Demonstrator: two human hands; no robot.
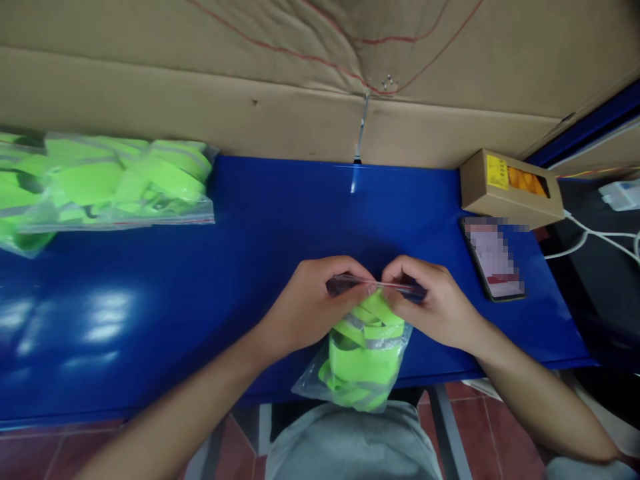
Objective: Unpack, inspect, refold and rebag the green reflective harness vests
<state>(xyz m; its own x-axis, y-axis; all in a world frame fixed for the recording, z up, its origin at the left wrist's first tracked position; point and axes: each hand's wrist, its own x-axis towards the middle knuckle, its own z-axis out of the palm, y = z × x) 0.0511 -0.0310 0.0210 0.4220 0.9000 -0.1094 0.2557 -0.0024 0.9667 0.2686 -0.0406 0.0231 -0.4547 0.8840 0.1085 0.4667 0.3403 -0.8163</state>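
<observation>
A clear zip bag [367, 360] filled with folded neon-green straps with grey reflective bands hangs at the table's front edge, close to my body. My left hand [325, 293] pinches the bag's top edge between thumb and fingers. On the other side of the same edge, my right hand [425, 293] pinches it too, the two hands nearly meeting at the middle. A thin reddish line runs along the bag's top between my fingers. Whether the seal is fully closed cannot be made out.
Several filled bags of neon-green straps [125, 177] lie at the back left of the blue table [280, 207]. A phone [495, 260] lies on the right, before a small cardboard box [510, 190]. White cables [595, 235] run beside it. A cardboard-covered wall [210, 107] stands behind.
</observation>
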